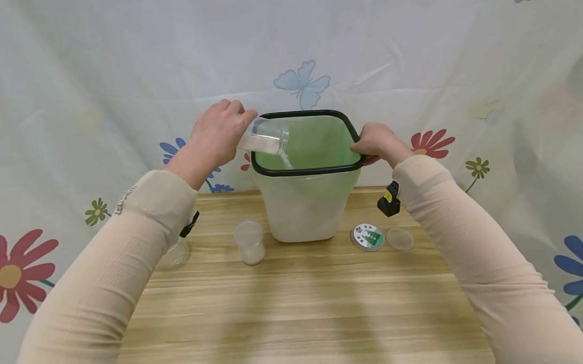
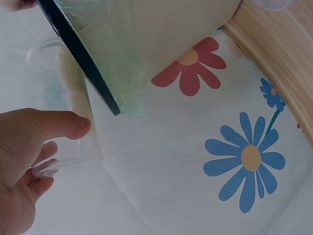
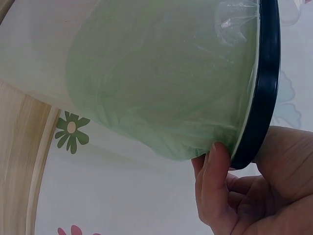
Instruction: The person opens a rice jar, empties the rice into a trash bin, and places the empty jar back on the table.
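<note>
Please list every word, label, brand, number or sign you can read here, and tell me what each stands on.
Left sleeve cuff: dark lettering, too slanted and blurred to read surely.
Round printed disc: characters, too small to read.
No other text can be made out.

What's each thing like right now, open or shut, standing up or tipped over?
Jar, tipped and open, white grains pouring out
Bin, standing, open on top
Green bag, spread open inside the bin
Left hand, gripping the jar
Right hand, gripping the bin's black rim
Cup, upright, something whitish at the bottom
Printed lid, lying flat
Clear disc, lying flat
</note>
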The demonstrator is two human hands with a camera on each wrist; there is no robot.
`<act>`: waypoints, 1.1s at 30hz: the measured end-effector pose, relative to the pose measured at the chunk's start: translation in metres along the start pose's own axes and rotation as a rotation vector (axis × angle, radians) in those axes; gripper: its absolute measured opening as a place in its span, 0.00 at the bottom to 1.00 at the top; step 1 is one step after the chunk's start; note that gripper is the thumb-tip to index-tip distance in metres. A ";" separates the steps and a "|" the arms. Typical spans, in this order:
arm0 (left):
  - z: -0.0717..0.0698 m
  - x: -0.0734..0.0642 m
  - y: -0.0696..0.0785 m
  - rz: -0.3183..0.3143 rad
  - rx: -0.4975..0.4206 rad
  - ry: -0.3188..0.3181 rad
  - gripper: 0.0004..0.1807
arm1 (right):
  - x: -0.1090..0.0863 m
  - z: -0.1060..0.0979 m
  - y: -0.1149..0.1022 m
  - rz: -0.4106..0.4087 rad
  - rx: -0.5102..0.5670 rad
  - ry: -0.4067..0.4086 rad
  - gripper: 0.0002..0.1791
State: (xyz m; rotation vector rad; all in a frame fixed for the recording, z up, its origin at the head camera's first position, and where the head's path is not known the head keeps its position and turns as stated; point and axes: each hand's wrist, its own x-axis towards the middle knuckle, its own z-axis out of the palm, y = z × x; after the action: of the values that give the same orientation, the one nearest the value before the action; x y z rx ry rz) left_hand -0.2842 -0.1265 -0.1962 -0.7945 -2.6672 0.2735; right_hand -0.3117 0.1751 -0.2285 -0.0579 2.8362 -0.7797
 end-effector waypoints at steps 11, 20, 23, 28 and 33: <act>-0.002 0.001 0.000 0.029 0.039 -0.005 0.32 | -0.002 -0.001 0.000 0.005 0.010 -0.002 0.09; -0.003 0.001 0.001 0.050 0.084 -0.011 0.31 | -0.003 -0.002 0.000 0.003 0.006 -0.005 0.09; -0.002 0.001 0.001 0.061 0.096 0.008 0.29 | -0.003 -0.002 -0.001 0.002 -0.003 -0.003 0.10; -0.002 0.001 0.000 0.075 0.113 0.032 0.28 | -0.003 -0.002 -0.001 0.005 -0.010 0.002 0.10; -0.002 0.002 0.001 0.086 0.109 0.060 0.27 | -0.002 -0.002 -0.001 0.005 -0.004 0.006 0.09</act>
State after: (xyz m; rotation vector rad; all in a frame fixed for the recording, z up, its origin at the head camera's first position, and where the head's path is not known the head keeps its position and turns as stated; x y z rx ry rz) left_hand -0.2846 -0.1244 -0.1938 -0.8702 -2.5416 0.4068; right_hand -0.3101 0.1754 -0.2255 -0.0487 2.8426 -0.7738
